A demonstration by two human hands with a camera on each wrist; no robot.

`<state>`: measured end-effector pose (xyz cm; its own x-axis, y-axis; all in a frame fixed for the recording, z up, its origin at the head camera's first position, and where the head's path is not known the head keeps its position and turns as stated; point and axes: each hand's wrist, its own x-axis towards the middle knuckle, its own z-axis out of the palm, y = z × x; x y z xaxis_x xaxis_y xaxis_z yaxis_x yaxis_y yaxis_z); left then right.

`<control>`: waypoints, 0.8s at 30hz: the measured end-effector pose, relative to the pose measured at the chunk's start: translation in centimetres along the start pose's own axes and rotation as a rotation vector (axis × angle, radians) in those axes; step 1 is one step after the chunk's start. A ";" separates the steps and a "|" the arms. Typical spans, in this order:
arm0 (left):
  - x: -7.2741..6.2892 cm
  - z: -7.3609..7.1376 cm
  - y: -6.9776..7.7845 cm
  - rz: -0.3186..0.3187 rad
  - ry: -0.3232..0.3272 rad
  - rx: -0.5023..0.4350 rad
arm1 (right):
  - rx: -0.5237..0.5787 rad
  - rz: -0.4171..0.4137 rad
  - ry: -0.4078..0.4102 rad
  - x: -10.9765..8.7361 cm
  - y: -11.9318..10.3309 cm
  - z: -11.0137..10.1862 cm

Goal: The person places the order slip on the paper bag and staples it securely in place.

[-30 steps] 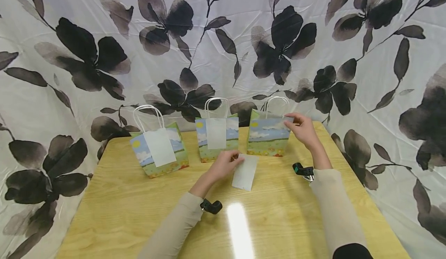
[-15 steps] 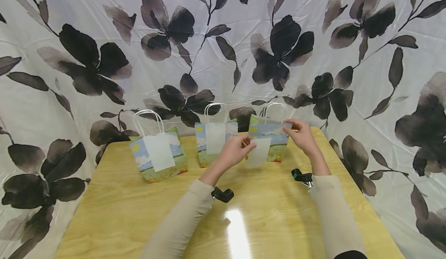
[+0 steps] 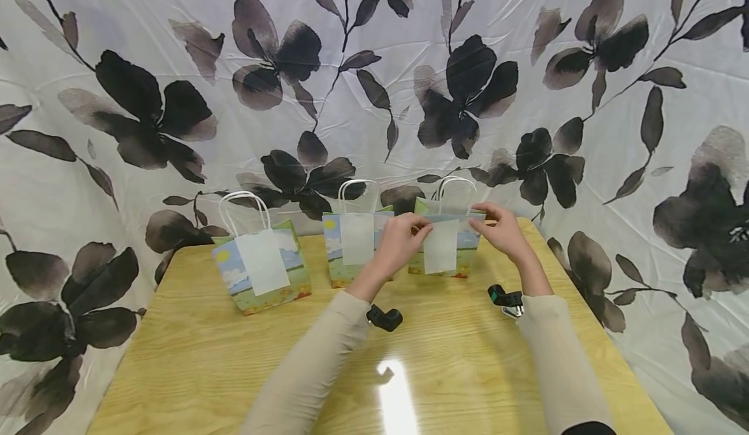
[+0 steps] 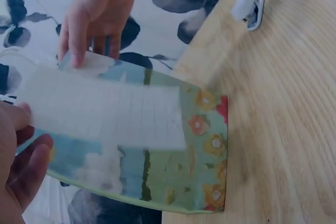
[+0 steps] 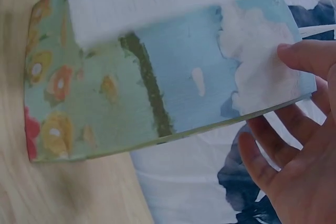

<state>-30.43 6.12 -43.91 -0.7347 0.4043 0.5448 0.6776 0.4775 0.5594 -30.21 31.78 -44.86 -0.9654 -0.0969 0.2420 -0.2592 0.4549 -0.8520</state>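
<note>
A white slip of paper (image 3: 441,250) hangs upright in front of the right-hand paper gift bag (image 3: 468,248), which has a printed sky and flowers. My left hand (image 3: 400,240) pinches the slip by its top end, near the bag's upper edge. In the left wrist view faint lines show on the paper (image 4: 105,111). My right hand (image 3: 500,230) grips the bag's upper right side. The right wrist view has that thumb on the bag's front (image 5: 189,61), with fingers behind the edge. Whether the slip touches the bag, I cannot tell.
Two similar bags stand to the left, the middle bag (image 3: 333,253) and the left bag (image 3: 298,272), each with a white slip on its front. All have white handles. They stand on a wooden table (image 3: 234,357) before a floral cloth (image 3: 363,116).
My left hand has lifted the slip from above the table and carried it up and right, in front of the right-hand bag. My right hand has stayed at that bag's edge.
</note>
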 end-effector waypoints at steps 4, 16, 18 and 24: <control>0.7 0.2 0.3 -0.054 -0.037 0.019 | 0.007 -0.005 -0.030 -0.1 -0.7 -0.1; 1.9 0.4 0.4 -0.116 -0.051 0.163 | -0.078 0.033 -0.100 0.7 -1.8 0.1; 2.1 0.5 0.4 -0.115 -0.048 0.178 | -0.095 0.034 -0.078 1.0 -2.0 0.3; 2.4 0.9 0.6 -0.135 -0.043 0.190 | -0.081 -0.021 -0.001 1.4 -1.9 1.0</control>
<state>-31.77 8.08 -42.81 -0.8216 0.3580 0.4436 0.5577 0.6661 0.4953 -31.11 29.95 -43.38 -0.9599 -0.1079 0.2587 -0.2761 0.5229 -0.8064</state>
